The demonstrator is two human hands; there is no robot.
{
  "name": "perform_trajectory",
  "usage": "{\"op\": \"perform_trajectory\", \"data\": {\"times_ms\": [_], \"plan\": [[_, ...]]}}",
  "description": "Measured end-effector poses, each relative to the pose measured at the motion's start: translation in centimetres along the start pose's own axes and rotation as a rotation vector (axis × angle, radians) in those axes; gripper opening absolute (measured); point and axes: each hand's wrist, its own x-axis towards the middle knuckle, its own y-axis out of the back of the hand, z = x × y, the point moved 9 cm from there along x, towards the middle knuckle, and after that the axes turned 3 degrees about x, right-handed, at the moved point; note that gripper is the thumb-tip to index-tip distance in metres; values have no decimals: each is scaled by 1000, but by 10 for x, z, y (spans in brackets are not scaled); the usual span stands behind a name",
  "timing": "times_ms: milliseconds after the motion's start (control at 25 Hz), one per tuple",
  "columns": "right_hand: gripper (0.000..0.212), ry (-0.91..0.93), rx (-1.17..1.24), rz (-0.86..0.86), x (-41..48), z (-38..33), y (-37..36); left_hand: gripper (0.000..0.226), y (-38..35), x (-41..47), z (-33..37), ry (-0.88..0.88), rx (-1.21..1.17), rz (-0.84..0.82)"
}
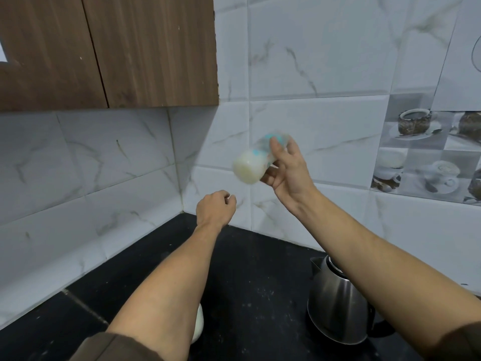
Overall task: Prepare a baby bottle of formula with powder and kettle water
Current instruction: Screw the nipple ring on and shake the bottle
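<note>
Right hand (289, 173) grips the baby bottle (250, 165), raised, tilted and blurred, with milky contents. Left hand (214, 205) is curled and apparently empty. The kettle (335, 306) stands on the counter (247, 282). Judged: powder and water are in, and mixing remains.

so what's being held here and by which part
The right hand grips the clear, milky-filled baby bottle around its upper half, bottle tilted; the left hand, curled, holds nothing visible.

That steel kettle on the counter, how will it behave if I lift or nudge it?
The kettle looks rigid polished steel, probably slick; its black handle seems the safer grip. The base is wider than the top, so a nudge should slide it rather than tip it. Its fill is hidden.
</note>
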Motion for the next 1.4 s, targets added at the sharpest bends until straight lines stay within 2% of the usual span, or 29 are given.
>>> {"op": "perform_trajectory", "data": {"times_ms": [40, 80, 120, 240, 280, 320, 440, 480, 520, 640, 680, 760, 840, 880, 960, 1040, 1080, 1120, 1240, 1280, 1320, 1400], "plan": [[51, 0, 106, 97, 3, 0, 11, 33, 1, 1, -1, -7, -5, 7], [45, -11, 172, 113, 4, 1, 14, 35, 3, 1, -2, -1, -11, 13], [40, -36, 151, 68, 2, 2, 11, 34, 3, 2, -3, -6, 0, 16], [41, -73, -90, -253, -13, 10, -15, 25, 5, 2, 0, 5, 47, 6], [41, -59, -104, -296, -14, 8, -18, 25, 6, 2, 1, 5, 54, 14], [42, -38, -78, -265, -12, 3, -17, 26, 6, 2, 1, 3, 42, 11], [52, -37, 173, 49, 7, -3, 10, 34, 2, 3, 2, -10, -13, 12], [54, -51, 211, 72, 8, -1, 11, 35, 4, 1, 3, -6, -17, 16], [51, -69, 166, 40, 6, -1, 6, 34, 4, 3, 4, -10, -6, 15], [39, -82, -105, -238, -7, 8, -22, 25, 6, 3, 6, 2, 21, 12], [38, -59, -115, -262, -7, 5, -25, 24, 7, 3, 6, 3, 22, 21], [39, -7, -4, -120, 0, -6, -14, 30, 4, 3, 6, -12, 7, 17], [52, -19, 201, 85, 11, -7, 7, 35, 5, 1, 3, -8, -21, 19], [57, -27, 233, 105, 13, -5, 10, 35, 7, 0, 3, -6, -23, 27], [55, -70, 69, 4, 5, -2, 1, 31, 8, 2, 3, -8, -7, 20], [50, -77, -157, -230, -8, 6, -20, 22, 7, 3, 1, 20, -1, 9], [50, -60, -188, -286, -11, 5, -25, 24, 7, 3, 1, 28, 6, 16], [53, -24, -151, -253, -9, -2, -24, 25, 7, 3, 1, 22, 15, 11], [64, 87, 68, 102, 11, -21, 8, 34, 4, 4, 2, -22, 2, 15], [65, 111, 110, 166, 14, -23, 14, 35, 5, 3, 2, -18, -3, 21], [66, 109, 95, 168, 14, -24, 13, 34, 6, 4, 2, -18, 3, 25], [64, 51, -142, 15, 5, -18, -4, 28, 6, 6, 3, -25, 19, 14]]}}
